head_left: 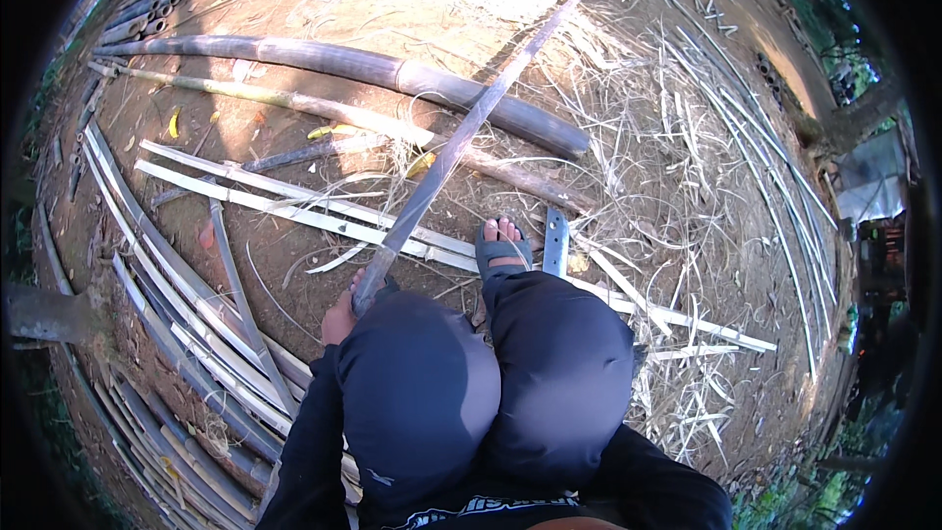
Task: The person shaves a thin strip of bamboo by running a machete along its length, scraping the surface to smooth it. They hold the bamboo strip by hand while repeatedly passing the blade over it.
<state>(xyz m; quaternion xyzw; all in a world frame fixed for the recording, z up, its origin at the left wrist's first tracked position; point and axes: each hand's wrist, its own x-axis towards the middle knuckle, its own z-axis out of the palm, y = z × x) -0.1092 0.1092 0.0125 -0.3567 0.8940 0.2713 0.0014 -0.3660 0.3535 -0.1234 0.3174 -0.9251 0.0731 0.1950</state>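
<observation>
My left hand (pixel 338 322) is closed at the near end of a long grey-brown pole (pixel 446 162), beside my left knee. The pole slants away to the far right, passing over a thick dark bamboo culm (pixel 343 61) and a thinner pale culm (pixel 294 100). A short crosspiece shows at its far end. Pale split bamboo strips (pixel 294 208) lie under it, near my sandalled feet. By my right foot (pixel 504 243) stands a flat blue-grey piece with holes (pixel 555 241). My right hand is out of sight; only the dark right sleeve (pixel 662 481) shows, beside the right knee.
Thin pale shavings (pixel 677 157) cover the ground to the right. Long split strips (pixel 162 236) lie bundled on the left, and stacked bamboo culms (pixel 157 15) at the far left. More slender strips (pixel 770 167) curve along the right. Tree trunks (pixel 59 312) stand at both sides.
</observation>
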